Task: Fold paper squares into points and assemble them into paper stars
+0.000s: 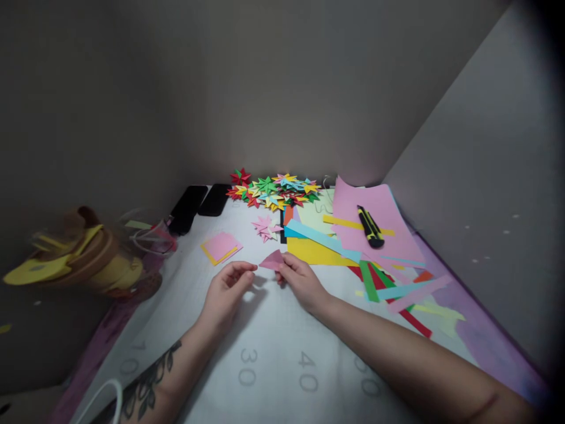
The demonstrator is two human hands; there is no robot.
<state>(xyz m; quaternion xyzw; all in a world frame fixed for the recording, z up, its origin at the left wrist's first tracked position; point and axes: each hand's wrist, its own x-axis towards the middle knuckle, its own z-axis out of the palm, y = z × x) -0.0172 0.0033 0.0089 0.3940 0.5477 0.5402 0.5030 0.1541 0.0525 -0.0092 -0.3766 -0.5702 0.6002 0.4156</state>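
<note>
A small folded pink paper triangle (271, 260) is held above the white mat by my right hand (302, 282), thumb and fingers pinched on its right end. My left hand (229, 291) is just left of the triangle's pointed tip. Its fingers are loosely curved, with nothing visible between them. Beyond my hands lies a pink folded-paper star (266, 228). A small stack of pink and yellow paper squares (222, 247) rests behind my left hand.
Several colourful paper stars (273, 191) are heaped by the wall. Two black phones (215, 200) lie at the back left. A utility knife (369, 227) rests on pink sheets (397, 235), with paper strips (397, 291) scattered nearby. A brown and yellow container (106, 259) stands left.
</note>
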